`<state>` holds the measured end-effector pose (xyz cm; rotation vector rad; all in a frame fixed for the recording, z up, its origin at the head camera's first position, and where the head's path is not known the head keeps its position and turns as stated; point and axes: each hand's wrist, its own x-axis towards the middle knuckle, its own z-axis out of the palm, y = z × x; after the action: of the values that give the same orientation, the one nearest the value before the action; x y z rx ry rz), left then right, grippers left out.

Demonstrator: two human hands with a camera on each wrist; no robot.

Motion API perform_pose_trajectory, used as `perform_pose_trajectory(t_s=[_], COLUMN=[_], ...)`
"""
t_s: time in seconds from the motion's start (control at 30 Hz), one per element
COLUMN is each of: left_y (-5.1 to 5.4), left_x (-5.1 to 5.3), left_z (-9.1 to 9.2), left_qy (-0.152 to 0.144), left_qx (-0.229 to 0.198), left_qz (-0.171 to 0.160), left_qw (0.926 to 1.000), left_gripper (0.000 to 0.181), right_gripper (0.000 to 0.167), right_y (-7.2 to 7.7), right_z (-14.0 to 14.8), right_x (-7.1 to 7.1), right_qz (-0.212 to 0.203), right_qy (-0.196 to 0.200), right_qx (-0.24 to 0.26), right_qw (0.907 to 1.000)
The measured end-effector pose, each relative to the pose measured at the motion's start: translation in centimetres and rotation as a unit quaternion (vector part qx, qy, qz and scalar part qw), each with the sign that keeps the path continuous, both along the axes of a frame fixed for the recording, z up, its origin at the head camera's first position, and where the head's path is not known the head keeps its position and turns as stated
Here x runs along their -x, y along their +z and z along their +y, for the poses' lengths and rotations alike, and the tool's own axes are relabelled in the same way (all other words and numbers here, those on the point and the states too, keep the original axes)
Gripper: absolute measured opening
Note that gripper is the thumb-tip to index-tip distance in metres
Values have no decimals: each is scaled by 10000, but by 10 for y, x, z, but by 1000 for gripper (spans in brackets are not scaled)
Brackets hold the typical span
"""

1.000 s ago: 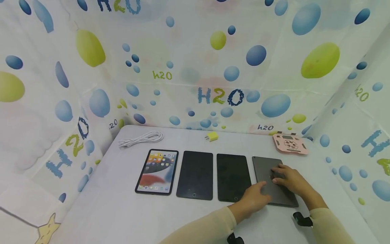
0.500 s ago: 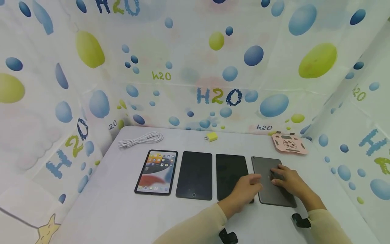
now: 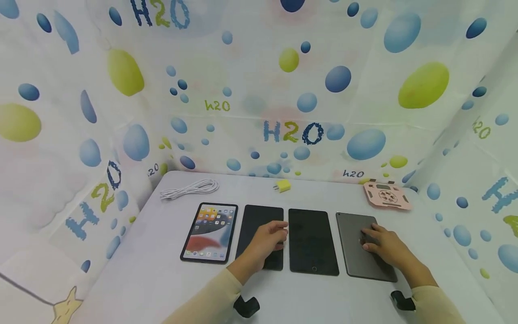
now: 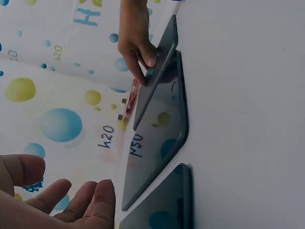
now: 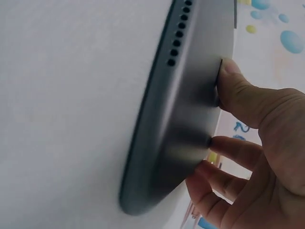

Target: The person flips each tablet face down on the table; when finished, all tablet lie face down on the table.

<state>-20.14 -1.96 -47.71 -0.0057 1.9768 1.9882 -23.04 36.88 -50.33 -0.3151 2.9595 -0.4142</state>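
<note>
Backdrop (image 3: 251, 67): H2O-printed, beyond left hand (image 3: 264, 243) and right hand (image 3: 386, 246)
Left hand: thumb and fingers apart, above black tablet (image 3: 251, 222)
Right hand: fingertips apart, touching grey tablet (image 3: 358, 261) beneath

Table (image 3: 137, 274): tablets (image 3: 312, 240) (four), cable (image 3: 190, 189), plug (image 3: 284, 185), pink stand (image 3: 387, 196) perhaps.

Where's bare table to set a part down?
Free: table left of the lit tablet; between the yellow plug and pink object. Crowded: tablet row, slim gaps only; left hand above one dark tablet, right hand on the gray tablet.
</note>
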Motion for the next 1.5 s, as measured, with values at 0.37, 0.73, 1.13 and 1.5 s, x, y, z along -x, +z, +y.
perform_pose_trajectory(t_s=[0.37,0.73,1.13,1.5], left_y=[-8,-6,-11,-10], left_x=[-7,-9,-13,-13], left_z=[4,20,33,35], left_qy=[-48,-57,-47,-58], left_qx=[84,362,318,346], left_qz=[-28,-41,-30,-18], left_qw=[9999,9993,9995,9994], left_gripper=[40,44,51,49], right_gripper=[61,53,66,69], right_y=[0,15,12,10], right_z=[-4,-66,-106,-107], right_x=[-5,-17,-23,-18], right_qz=[80,1104,-545,-1439], right_qy=[226,39,58,-494], right_qx=[-509,935,2628,3679], right_qw=[9984,9895,9633,9173])
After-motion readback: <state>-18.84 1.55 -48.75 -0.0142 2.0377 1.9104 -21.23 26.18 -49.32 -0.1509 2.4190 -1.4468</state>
